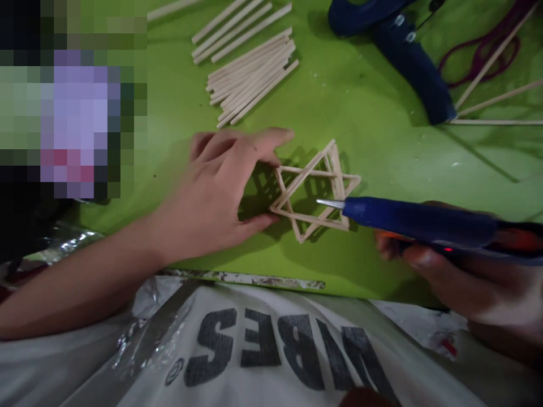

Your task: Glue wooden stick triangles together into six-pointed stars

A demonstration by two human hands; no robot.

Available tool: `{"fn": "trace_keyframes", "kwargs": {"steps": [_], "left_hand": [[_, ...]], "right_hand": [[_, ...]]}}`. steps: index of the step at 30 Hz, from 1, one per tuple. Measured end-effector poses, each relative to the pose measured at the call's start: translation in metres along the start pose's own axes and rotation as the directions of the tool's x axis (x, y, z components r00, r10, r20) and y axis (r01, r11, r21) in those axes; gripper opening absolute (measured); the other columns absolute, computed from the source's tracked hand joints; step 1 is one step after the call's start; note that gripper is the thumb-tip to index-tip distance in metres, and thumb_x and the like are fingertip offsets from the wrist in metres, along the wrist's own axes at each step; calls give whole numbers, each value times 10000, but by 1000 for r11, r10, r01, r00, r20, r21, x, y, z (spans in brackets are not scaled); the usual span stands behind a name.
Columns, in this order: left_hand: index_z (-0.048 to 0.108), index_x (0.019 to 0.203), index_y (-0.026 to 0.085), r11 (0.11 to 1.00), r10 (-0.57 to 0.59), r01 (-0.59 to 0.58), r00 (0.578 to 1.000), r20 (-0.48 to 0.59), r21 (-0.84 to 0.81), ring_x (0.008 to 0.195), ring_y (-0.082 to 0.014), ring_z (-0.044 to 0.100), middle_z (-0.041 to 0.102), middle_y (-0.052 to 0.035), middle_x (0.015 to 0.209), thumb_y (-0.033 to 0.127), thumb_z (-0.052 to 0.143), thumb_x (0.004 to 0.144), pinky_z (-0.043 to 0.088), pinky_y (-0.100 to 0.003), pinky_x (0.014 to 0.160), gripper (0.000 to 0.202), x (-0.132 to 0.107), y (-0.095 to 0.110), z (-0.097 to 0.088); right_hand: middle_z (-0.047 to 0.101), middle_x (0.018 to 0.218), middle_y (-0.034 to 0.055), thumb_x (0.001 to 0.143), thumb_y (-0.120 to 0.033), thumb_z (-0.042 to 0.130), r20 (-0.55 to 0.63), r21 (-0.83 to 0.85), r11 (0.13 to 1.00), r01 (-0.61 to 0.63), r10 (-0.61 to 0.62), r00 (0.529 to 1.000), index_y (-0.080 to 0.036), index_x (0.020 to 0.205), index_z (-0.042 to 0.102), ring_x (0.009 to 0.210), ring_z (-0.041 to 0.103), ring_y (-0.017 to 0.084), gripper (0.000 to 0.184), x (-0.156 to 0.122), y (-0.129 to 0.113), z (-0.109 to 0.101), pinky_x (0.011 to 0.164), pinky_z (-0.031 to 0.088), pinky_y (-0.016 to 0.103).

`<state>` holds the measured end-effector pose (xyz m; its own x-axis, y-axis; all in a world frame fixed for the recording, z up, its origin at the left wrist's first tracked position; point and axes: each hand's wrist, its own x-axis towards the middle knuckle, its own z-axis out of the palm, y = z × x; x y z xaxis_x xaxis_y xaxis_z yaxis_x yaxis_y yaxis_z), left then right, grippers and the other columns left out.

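Note:
A six-pointed star of thin wooden sticks [306, 169], built in layers, rests over the green tabletop. The thumb and a finger of my left hand [220, 181] grip its left points, while the index finger stretches out above. My right hand [462, 282] is wrapped around a blue hot glue gun [419, 217] with a small red light lit. Its metal nozzle is over the star's right half, pointing left; whether the tip touches a stick I cannot tell.
Loose wooden sticks [254, 73] lie in piles beyond my left hand. At the back right are a dark blue tool [416, 68], purple-handled scissors [479, 59] and joined sticks [500, 121]. A paint-flecked strip [254, 278] runs along the table's near edge. The upper left is blurred out.

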<state>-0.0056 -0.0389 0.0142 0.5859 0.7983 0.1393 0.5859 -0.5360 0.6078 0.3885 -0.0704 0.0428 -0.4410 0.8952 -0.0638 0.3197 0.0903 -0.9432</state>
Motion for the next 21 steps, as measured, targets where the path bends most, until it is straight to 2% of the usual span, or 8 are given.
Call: {"fn": "trace_keyframes", "kwargs": {"steps": [2,4,7,11,17,21], "left_hand": [[374,1857,204,999,-21,21,999,25,35,1532,-465,787,836,-169,1593,66,989,920,556,-728,1309,1129,1,3,-3],[377,1862,202,999,-36,35,999,27,32,1570,-456,772,831,-171,1639,71,925,964,546,-698,1308,1060,2,5,-5],[356,1874,194,1000,-10,10,1000,19,-5,1596,-454,770,820,-182,1685,83,868,1002,534,-706,1304,1017,2,4,-4],[338,1877,175,999,47,-47,999,5,2,1557,-453,800,830,-193,1644,59,814,1005,563,-734,1284,1000,1,1,-1],[298,1898,335,997,-12,12,1000,-3,-78,1612,-430,802,782,-169,1673,132,841,1048,647,-788,1280,1028,0,1,1],[299,1902,285,996,-7,9,1000,18,-84,1652,-442,783,775,-210,1690,32,847,993,704,-764,1238,1091,0,1,1]], "right_hand": [[875,909,69,1027,-144,936,112,51,999,12,-18,994,-271,1111,903,671,844,259,156,4,2,-3,444,600,317],[883,932,66,1021,-108,929,150,78,997,-6,-6,989,-267,1117,894,703,870,263,188,6,5,-3,486,641,300],[875,944,64,1026,-81,914,140,104,994,-26,11,990,-258,1128,885,723,870,251,207,4,8,-2,537,667,284],[874,921,66,1038,-92,909,168,127,991,-48,26,985,-241,1105,887,691,858,242,165,3,8,1,523,658,271],[868,897,55,1024,-104,938,173,135,990,-31,7,985,-245,1070,882,670,853,235,158,9,7,1,536,681,263],[882,895,54,1008,-91,949,188,125,992,-23,-1,982,-258,1086,878,630,833,232,197,11,6,1,451,619,257]]}}
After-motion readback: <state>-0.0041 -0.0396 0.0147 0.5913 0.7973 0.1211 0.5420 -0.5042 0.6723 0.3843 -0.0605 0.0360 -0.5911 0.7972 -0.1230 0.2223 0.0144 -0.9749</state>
